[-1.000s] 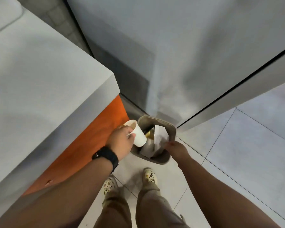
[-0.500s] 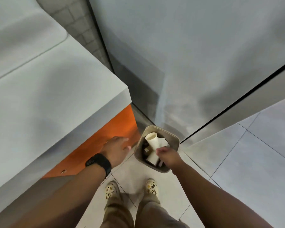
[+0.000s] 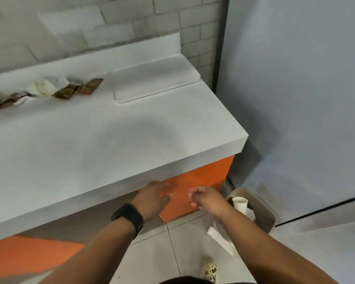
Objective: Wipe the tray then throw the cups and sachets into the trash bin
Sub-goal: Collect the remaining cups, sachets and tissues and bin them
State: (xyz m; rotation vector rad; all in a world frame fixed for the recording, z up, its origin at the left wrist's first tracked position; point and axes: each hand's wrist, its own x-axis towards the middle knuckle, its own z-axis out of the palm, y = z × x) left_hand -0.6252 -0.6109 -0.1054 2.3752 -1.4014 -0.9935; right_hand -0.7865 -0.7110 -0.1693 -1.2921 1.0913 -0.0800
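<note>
A beige, rounded-square plastic trash bin is sitting on the floor at four o'clock, beside the orange cabinet front. A white paper cup is lying tilted inside it, mouth up. The white rectangular tray is resting on the grey countertop at twelve o'clock, and brown sachets with crumpled white paper (blurred) are lying at ten o'clock. The left hand is hovering with fingers straight and loosely together; the right hand is hanging with fingers loosely curled, holding nothing. A white paper piece is showing below the right forearm.
</note>
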